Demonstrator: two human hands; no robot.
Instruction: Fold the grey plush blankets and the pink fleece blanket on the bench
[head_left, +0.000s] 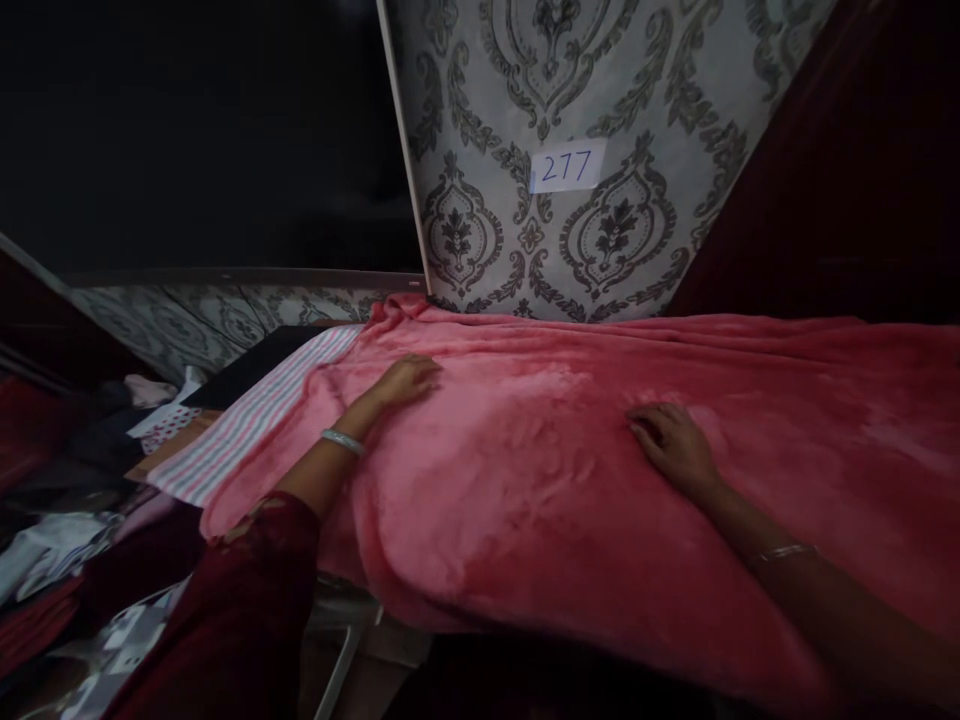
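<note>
A pink, plush blanket (510,480) lies spread in front of me, its top layer folded over with a rounded edge at the left. My left hand (409,380) rests on the blanket's far left part, palm down, fingers stretched forward and gripping nothing that I can see. On the right half, my right hand (675,440) touches the plush surface. Its fingers are loosely bent and the thumb stands a little apart from them. Under the blanket's left end shows a striped cloth (262,410) in white, pink and grey.
A large dark screen (210,140) stands at the back left. Patterned wallpaper (465,235) bears a paper label (568,165) reading 277. Piled clothes (60,545) and a white power strip (131,635) are at lower left. A dark red panel (847,180) rises at right.
</note>
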